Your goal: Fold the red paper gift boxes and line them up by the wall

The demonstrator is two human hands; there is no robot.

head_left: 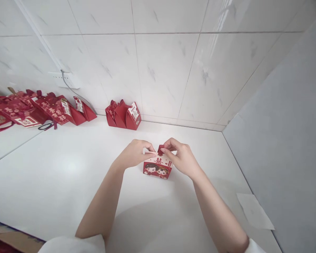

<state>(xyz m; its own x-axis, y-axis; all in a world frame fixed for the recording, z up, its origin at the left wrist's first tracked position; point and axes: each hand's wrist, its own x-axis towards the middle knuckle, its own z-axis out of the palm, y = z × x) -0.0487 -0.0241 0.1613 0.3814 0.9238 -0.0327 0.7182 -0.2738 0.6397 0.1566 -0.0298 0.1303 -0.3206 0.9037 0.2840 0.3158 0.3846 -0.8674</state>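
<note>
A small red and white gift box [157, 169] with a cartoon couple printed on its front stands on the white table [68, 175] in the middle of the view. My left hand [135, 153] is closed, pinching the top flap of the box from the left. My right hand [181, 156] is closed too, pinching the red top flap from the right. Both hands meet over the top of the box.
Three folded red gift boxes [123, 114] stand by the tiled wall behind. A pile of more red boxes [39, 109] lies at the far left. A white paper sheet [255, 211] lies at the table's right edge by a grey wall.
</note>
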